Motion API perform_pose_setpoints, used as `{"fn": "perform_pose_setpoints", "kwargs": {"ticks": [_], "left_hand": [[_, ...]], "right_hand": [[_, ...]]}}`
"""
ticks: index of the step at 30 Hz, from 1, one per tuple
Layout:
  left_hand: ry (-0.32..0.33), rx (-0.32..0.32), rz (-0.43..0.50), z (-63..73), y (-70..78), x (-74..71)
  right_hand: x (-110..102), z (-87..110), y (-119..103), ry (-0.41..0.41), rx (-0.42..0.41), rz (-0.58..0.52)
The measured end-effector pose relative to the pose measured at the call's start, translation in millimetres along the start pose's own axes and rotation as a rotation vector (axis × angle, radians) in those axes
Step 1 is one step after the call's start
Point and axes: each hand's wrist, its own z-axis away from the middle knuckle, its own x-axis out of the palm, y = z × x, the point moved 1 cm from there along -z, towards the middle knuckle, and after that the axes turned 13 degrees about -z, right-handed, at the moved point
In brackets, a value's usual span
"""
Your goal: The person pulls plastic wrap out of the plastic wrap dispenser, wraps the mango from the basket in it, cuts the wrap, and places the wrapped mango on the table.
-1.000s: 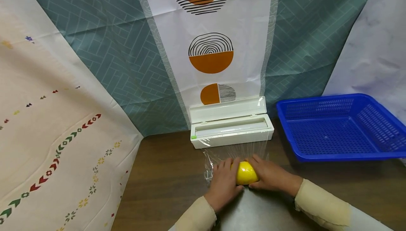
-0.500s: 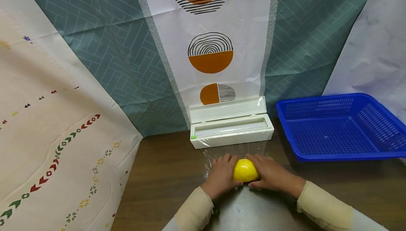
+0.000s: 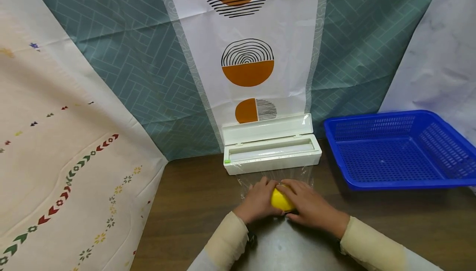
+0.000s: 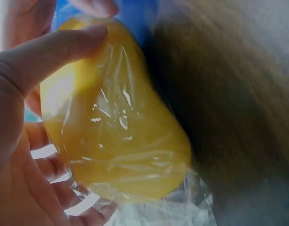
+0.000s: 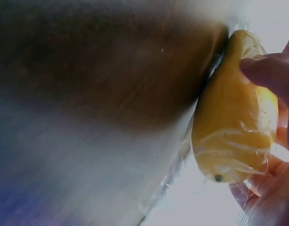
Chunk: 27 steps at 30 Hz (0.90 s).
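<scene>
A smooth yellow pear [image 3: 281, 200] lies between both hands, low over the tabletop. Clear plastic wrap covers it, with creases and glints across its side in the left wrist view, where the pear [image 4: 125, 136] fills the middle. My left hand [image 3: 257, 201] grips its left side, thumb along the surface. From the right, my right hand [image 3: 311, 205] curls over the top, fingers close to the left fingers. A small dark spot marks one end of the pear [image 5: 231, 127] in the right wrist view. A sheet of cling film [image 3: 277, 174] stretches from the hands back to a white dispenser [image 3: 273, 165].
The dispenser's lid [image 3: 267, 128] stands raised, showing a roll [image 3: 271, 152] inside. A blue plastic basket [image 3: 394, 159] sits at the right. Below the hands is a shiny grey surface [image 3: 286, 246] on the brown wooden table [image 3: 186, 209]. Patterned cloths [image 3: 137, 77] hang behind and left.
The pear has shifted slightly left and shows less between the hands. My right hand has moved left over it; my left hand has gone slightly left too. Less film shows beside the left hand.
</scene>
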Motion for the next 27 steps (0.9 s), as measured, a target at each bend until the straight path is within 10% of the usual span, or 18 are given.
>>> {"fn": "perform_pose_setpoints", "kwargs": {"ticks": [27], "left_hand": [[0.210, -0.089, -0.100, 8.1, -1.8, 15.5]], "right_hand": [[-5, -36.9, 19, -0.145, 0.089, -0.035]]}}
